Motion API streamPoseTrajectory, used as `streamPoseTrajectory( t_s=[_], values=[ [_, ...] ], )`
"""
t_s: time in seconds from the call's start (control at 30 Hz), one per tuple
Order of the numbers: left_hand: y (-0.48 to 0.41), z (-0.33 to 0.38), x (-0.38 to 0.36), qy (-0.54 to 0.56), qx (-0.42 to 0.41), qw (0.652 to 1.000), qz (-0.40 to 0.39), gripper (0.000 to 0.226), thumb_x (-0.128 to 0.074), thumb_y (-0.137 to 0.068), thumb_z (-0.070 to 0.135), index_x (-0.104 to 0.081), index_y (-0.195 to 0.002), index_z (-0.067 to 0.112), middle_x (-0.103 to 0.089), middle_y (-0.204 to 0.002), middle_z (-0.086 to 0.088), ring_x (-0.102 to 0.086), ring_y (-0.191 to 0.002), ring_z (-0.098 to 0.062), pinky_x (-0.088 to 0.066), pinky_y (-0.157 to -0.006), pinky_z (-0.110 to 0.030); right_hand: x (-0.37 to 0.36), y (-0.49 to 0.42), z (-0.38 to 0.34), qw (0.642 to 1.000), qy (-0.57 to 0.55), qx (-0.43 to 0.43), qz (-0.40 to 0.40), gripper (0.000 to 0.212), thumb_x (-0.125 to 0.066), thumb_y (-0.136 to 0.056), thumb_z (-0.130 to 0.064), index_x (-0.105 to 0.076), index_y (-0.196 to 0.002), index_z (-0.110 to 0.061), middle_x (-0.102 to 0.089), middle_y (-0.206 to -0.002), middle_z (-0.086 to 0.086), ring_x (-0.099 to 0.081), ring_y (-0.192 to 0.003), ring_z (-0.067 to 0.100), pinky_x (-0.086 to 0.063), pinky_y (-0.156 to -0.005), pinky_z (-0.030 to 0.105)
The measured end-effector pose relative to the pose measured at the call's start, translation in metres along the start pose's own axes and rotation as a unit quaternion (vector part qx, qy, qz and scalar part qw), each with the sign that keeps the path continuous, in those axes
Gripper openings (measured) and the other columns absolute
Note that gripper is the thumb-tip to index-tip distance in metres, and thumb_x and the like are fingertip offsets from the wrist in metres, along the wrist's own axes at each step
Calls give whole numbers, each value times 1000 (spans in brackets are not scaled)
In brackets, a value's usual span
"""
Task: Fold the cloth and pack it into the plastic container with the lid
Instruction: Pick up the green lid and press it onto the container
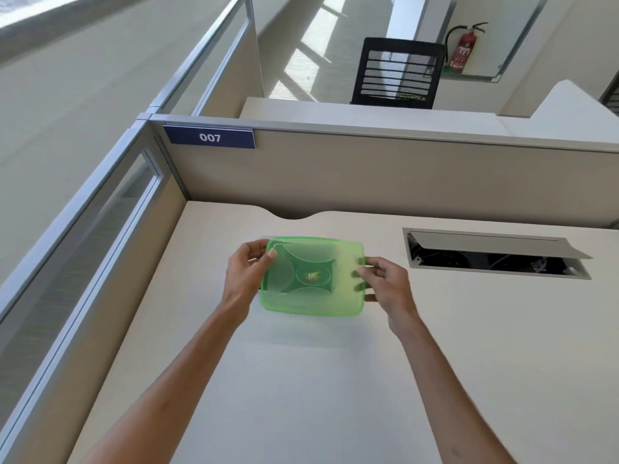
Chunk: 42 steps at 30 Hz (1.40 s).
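Both hands, left (249, 269) and right (385, 283), gripping translucent green rectangular plastic container (311, 279) between them above table (301, 380); cloth unseen; press lid corners evenly, level.

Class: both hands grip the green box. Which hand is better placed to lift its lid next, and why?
Left, probably. The left hand has its thumb on top of the lid at the far corner, ready to peel. The right hand clasps the opposite short side.

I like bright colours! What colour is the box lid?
See-through green lid, held by the left hand and right hand; the head view shows it.
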<state>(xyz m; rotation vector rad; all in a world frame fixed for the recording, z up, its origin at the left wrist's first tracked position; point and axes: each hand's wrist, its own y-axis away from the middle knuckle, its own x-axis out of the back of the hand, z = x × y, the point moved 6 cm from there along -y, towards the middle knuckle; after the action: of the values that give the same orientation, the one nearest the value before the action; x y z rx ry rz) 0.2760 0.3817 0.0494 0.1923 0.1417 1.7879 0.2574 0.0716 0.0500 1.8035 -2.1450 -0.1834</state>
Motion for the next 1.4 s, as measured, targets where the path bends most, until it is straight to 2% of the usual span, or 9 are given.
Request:
streamPoseTrajectory(
  t_s=[0.1, 0.33, 0.5, 0.7, 0.87, 1.13, 1.2, 1.27, 1.4],
  values=[
    [-14, -2, 16, -48, -13, 999, 1, 45, -70, -106, 11, -65, -150, 18, -73, -137, -2, -73, -119, -18, -58, -69, -14, -27, -18, -6, 999, 34, -4, 2, 11, -78, -99, -14, -80, -109, -14, -84, -97, 9, -75, -66, 17, -62, -59, 34],
    [-40, -25, 17, -143, -15, 988, 58, 59, -66, -105, 14, -56, -163, 23, -63, -159, -2, -60, -143, -25, -53, -119, -50, -57, -51, 8, 989, 140, -22, 40, 8, -81, -90, -37, -83, -91, -29, -75, -72, -10, -80, -69, 28, -70, -77, 55],
    [-41, -39, 9, -195, -21, 979, 58, 59, -65, -109, 19, -50, -166, 17, -57, -165, -8, -54, -151, -29, -44, -127, -50, -59, -55, 18, 983, 167, -25, 69, 13, -80, -87, -42, -72, -76, -40, -75, -75, -10, -79, -79, 28, -68, -82, 56],
    [-40, -40, 5, -228, -30, 971, 65, 58, -63, -111, 23, -48, -167, 14, -55, -166, -10, -54, -150, -32, -43, -126, -49, -60, -57, 18, 970, 217, -26, 106, 18, -79, -94, -44, -72, -106, -33, -77, -98, -10, -77, -91, 24, -60, -86, 41],
    [-40, -40, 5, -255, -38, 964, 61, 58, -63, -111, 24, -48, -167, 16, -56, -165, -8, -55, -149, -32, -44, -123, -49, -60, -58, 22, 962, 244, -25, 117, 23, -80, -92, -44, -72, -109, -31, -75, -104, -7, -75, -92, 24, -55, -83, 38],
    [-48, -33, 7, -263, -22, 962, 69, 51, -62, -112, 34, -56, -159, 16, -63, -156, -9, -64, -136, -33, -51, -113, -50, -62, -69, 28, 981, 163, -47, 89, 22, -80, -94, -34, -71, -113, -26, -71, -91, -14, -72, -82, 20, -67, -86, 56],
    [-55, -31, 12, -226, -1, 970, 86, 47, -59, -113, 40, -60, -153, 16, -70, -146, -9, -70, -126, -33, -54, -111, -52, -61, -72, 28, 986, 137, -68, 72, 27, -80, -96, -30, -71, -120, -21, -71, -97, -9, -69, -78, 17, -67, -83, 52],
    [-62, -31, 14, -206, 27, 974, 88, 47, -58, -113, 45, -64, -150, 17, -74, -139, -11, -71, -121, -33, -55, -110, -53, -58, -76, 30, 988, 115, -90, 51, 33, -80, -96, -27, -69, -127, -19, -74, -112, 1, -72, -93, 24, -64, -74, 44],
    [-71, -33, 12, -211, 42, 974, 68, 51, -59, -109, 54, -72, -143, 18, -76, -135, -13, -67, -110, -31, -56, -106, -51, -56, -88, 27, 987, 107, -108, 41, 27, -76, -97, -36, -72, -119, -21, -75, -118, 4, -73, -101, 27, -56, -69, 36]
  ],
)
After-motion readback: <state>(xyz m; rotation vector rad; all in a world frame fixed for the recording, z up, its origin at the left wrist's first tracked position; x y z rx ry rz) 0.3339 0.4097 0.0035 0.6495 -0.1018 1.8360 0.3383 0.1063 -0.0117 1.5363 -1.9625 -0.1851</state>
